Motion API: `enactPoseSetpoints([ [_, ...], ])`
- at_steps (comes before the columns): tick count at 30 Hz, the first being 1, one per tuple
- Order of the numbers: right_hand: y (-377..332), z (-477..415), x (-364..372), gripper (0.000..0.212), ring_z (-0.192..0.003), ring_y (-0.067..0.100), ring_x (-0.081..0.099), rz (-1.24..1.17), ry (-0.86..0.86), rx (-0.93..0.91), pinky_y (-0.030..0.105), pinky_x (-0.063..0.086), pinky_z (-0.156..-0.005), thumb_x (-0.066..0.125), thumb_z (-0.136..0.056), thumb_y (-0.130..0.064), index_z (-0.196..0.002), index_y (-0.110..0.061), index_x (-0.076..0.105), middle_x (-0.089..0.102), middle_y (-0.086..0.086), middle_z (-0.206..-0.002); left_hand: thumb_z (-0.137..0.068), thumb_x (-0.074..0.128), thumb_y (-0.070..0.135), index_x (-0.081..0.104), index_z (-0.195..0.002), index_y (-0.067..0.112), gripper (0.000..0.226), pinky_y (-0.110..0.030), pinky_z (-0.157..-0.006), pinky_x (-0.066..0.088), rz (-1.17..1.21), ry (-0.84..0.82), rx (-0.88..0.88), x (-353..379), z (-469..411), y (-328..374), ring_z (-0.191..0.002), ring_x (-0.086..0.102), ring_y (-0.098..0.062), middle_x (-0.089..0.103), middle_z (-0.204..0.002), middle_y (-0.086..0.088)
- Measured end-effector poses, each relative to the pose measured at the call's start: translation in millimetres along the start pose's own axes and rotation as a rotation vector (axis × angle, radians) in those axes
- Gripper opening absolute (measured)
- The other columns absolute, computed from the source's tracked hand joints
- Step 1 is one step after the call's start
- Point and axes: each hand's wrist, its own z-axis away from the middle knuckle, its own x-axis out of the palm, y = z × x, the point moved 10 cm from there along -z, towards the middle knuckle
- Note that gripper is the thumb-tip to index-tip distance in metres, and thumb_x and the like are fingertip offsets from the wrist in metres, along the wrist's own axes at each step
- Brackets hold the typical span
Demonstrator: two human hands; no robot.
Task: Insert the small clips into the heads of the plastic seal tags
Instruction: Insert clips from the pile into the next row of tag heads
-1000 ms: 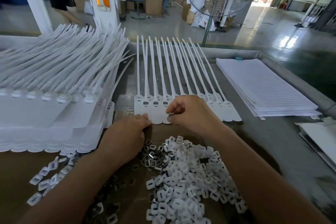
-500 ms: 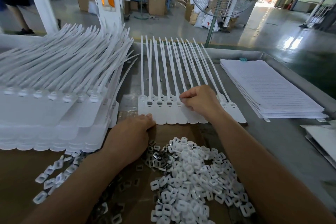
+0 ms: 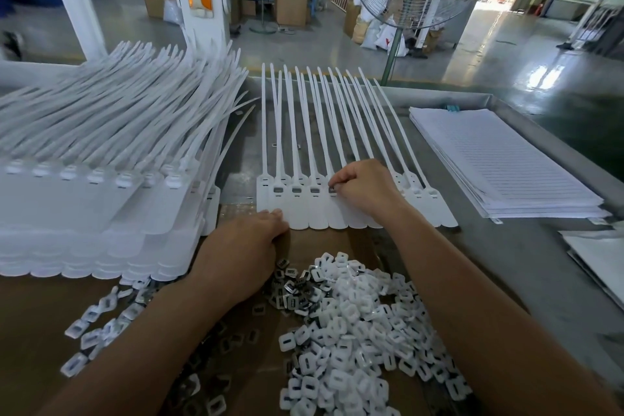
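- Since a second before, my right hand had gone from the near edge of the row of tags up to their heads.
- That hand was curled, thumb and forefinger pinching a small grey clip against the head of the fifth tag from the left.
- Three tags just left of it already had clips seated in their heads.
- My left hand lay knuckles up and released, its fingertips pressing on the near left corner of the row.
- A loose pile of clips lay on brown cardboard between my forearms, touching the left hand.
- A tall stack of tags stood at the left of the worktop, and a stack of white sheets at the right.
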Motion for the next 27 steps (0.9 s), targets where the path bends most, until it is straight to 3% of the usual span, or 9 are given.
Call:
enactPoseSetpoints([
  [4,-1.3,-2.5,2.9,0.023,-0.102,0.015,0.057,0.069,-0.027,0.011,0.021,0.038,-0.081,0.053,-0.088,-0.007,-0.093,-0.015,0.074,0.068,0.002,-0.109,-0.091,0.037,0.007,0.042,-0.135,0.027,0.049,-0.024,-0.108,0.022,-0.002,0.005,0.001,0.7,-0.2,-1.1,-0.134,0.029,-0.007,0.032,-0.146,0.011],
  [9,-3.8,-4.3,4.8,0.023,-0.093,0.014,0.058,0.135,-0.039,-0.007,0.023,0.038,-0.074,0.052,-0.088,-0.010,-0.092,-0.015,0.074,0.069,0.000,-0.103,-0.090,0.037,0.007,0.042,-0.135,0.027,0.049,-0.023,-0.108,0.022,-0.004,0.010,0.010,0.7,-1.3,-0.5,-0.134,0.030,-0.007,0.031,-0.146,0.011],
  [12,-2.5,-5.2,4.4,0.022,-0.085,0.008,0.054,0.108,-0.020,-0.003,0.023,0.038,-0.072,0.054,-0.086,-0.010,-0.088,-0.016,0.075,0.070,-0.002,-0.099,-0.090,0.037,0.007,0.043,-0.134,0.027,0.049,-0.023,-0.108,0.022,-0.003,0.011,0.010,0.0,-1.2,-0.5,-0.134,0.030,-0.007,0.032,-0.146,0.011],
  [17,2.3,-6.4,-2.2,0.013,-0.092,0.010,0.053,0.028,0.038,0.020,0.024,0.038,-0.079,0.064,-0.082,-0.012,-0.087,-0.018,0.074,0.066,-0.006,-0.100,-0.090,0.038,0.006,0.043,-0.134,0.027,0.049,-0.023,-0.109,0.021,-0.006,0.006,0.008,-0.1,-1.6,-0.2,-0.134,0.030,-0.007,0.031,-0.146,0.012],
  [21,7.4,-9.7,-3.1,0.007,-0.081,0.008,0.048,-0.006,0.021,0.081,0.023,0.038,-0.068,0.067,-0.078,-0.013,-0.077,-0.019,0.071,0.057,-0.013,-0.079,-0.089,0.038,0.005,0.045,-0.133,0.027,0.049,-0.022,-0.108,0.021,0.007,0.011,0.011,-0.8,-1.4,0.1,-0.134,0.030,-0.007,0.032,-0.146,0.011],
  [23,6.9,-10.7,-2.9,0.006,-0.082,0.012,0.052,0.012,0.021,0.095,0.024,0.039,-0.064,0.067,-0.077,-0.014,-0.080,-0.011,0.071,0.062,-0.006,-0.083,-0.088,0.038,0.005,0.048,-0.131,0.026,0.048,-0.023,-0.107,0.024,0.008,0.017,0.016,-2.0,-0.6,1.2,-0.133,0.032,-0.008,0.034,-0.145,0.011],
  [27,5.0,-8.3,-2.7,0.008,-0.090,0.011,0.052,-0.016,-0.025,0.070,0.026,0.043,-0.078,0.067,-0.080,-0.015,-0.087,-0.013,0.071,0.058,-0.007,-0.092,-0.088,0.038,0.004,0.049,-0.131,0.025,0.048,-0.022,-0.107,0.023,0.004,0.012,0.026,-1.6,-0.6,2.2,-0.133,0.032,-0.007,0.034,-0.145,0.010],
])
